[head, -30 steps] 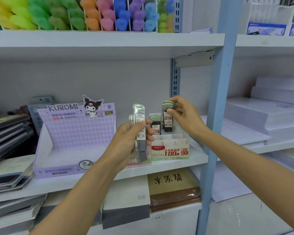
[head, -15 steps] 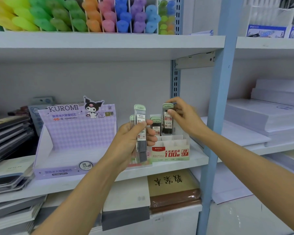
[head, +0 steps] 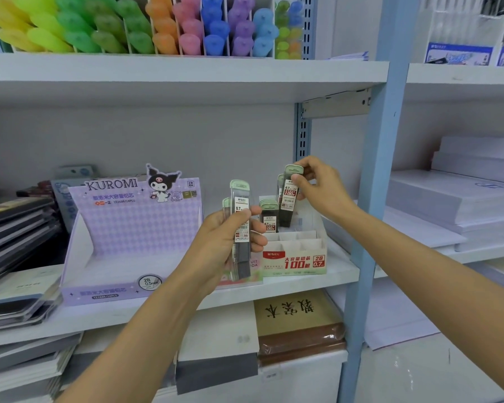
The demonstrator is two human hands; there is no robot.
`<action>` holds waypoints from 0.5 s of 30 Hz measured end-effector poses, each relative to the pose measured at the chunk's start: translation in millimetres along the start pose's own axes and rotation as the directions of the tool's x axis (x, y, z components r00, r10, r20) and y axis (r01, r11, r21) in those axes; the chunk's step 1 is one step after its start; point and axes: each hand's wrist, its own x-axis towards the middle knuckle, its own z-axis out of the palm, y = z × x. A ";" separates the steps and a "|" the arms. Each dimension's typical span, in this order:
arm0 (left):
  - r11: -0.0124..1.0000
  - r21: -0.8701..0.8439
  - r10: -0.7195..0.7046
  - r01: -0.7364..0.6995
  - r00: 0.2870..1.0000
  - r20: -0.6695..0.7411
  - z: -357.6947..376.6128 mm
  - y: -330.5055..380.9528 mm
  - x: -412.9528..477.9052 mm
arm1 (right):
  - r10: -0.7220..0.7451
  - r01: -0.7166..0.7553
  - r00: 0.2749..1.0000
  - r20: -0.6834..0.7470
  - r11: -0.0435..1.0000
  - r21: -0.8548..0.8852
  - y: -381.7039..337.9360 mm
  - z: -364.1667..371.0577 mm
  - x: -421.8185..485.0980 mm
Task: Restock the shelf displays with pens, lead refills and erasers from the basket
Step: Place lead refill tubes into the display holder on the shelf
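Restock partly done: right hand (head: 317, 187) pinches a refill case (head: 288, 196) above the display box (head: 294, 257); left hand (head: 224, 242) grips spare cases (head: 240, 225); front slots unfilled.

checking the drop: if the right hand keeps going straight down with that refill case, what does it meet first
Most likely the back compartments of the white divided display box, directly under the lead refill case pinched in the right hand. The cases already standing there sit just left; depth is uncertain.
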 end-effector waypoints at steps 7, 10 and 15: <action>1.000 0.008 -0.007 0.007 1.000 -0.002 -0.3 0.2 0.4 | 0.009 -0.005 0.996 0.085 0.999 -0.054 3.4 -6.6 1.5; 1.000 0.004 -0.007 0.007 1.000 -0.006 -0.5 0.6 0.1 | 0.003 0.004 0.994 0.106 0.998 -0.067 5.5 -7.5 0.3; 1.000 0.018 -0.008 0.008 1.000 -0.009 0.7 0.4 -0.2 | -0.011 0.022 0.995 0.097 0.993 -0.115 2.8 3.2 -0.1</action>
